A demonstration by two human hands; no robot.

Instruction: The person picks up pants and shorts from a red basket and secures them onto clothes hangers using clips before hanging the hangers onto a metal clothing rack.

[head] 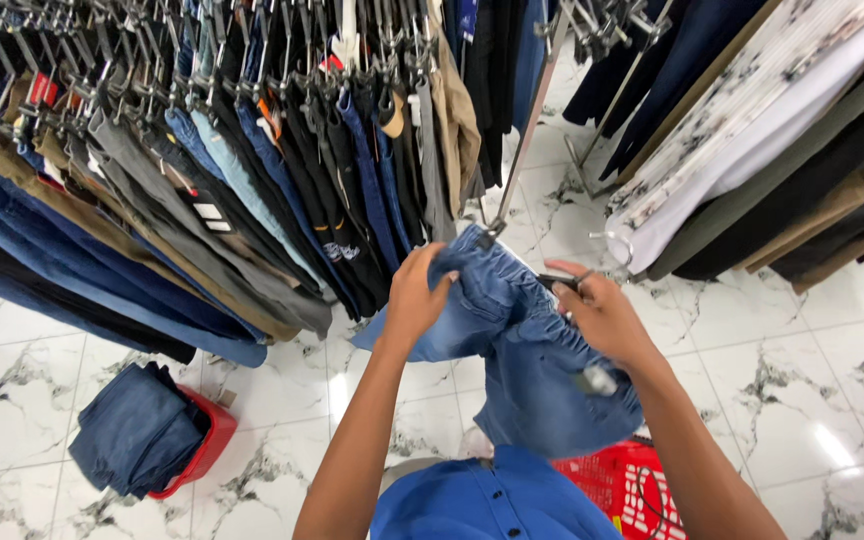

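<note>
Left hand: I see my left hand [414,296] closed over the upper left edge of a pair of light blue denim shorts [512,350], fingers curled into the waistband, thumb up near the top.
Right hand: my right hand [602,318] grips the elastic waistband on the other side; its fingers also pinch a dark clip hanger [558,283], and a small metal clip [597,380] shows just below the wrist.
Denim shorts: they hang between both my hands at chest height, waistband gathered and crumpled, the legs drooping toward my blue shirt [497,500]. They sit just in front of the lower end of the rack pole [522,150], over the floor.
Left rack: a packed row of trousers and jeans on clip hangers [202,190], in blues, greys, tan and black, fans out above and left of my left hand.
Right rack: a second rack of folded-over garments [772,150], white patterned, olive, brown and black, slants across the upper right, well apart from my hands.
Red basket, left: a red basket [207,445] lies on the floor at lower left with a heap of dark blue denim [137,430] spilling over it.
Red basket, right: another red basket [632,490] sits below my right forearm, partly hidden by my arm.
Floor: white marble-patterned tiles [822,370].
</note>
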